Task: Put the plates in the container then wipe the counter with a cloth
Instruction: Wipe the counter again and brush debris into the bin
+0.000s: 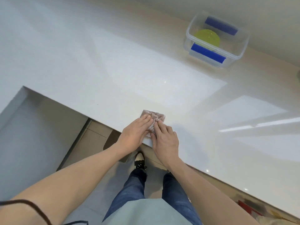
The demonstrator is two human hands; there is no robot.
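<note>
Both hands, left [135, 135] and right [165, 142], flat on cloth [154, 116]; green plate [208, 37] inside container [240, 52].

Home kitchen, glossy white counter [129, 70], tiled floor [95, 137]

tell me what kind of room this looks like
Probably a home kitchen: a long glossy white counter, a clear plastic food container holding a green plate, and a cloth pressed under both hands.

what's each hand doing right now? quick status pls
Left hand: open, fingers flat, pressing the cloth onto the counter.
Right hand: open, fingers extended on the same cloth, near the counter edge.
</note>
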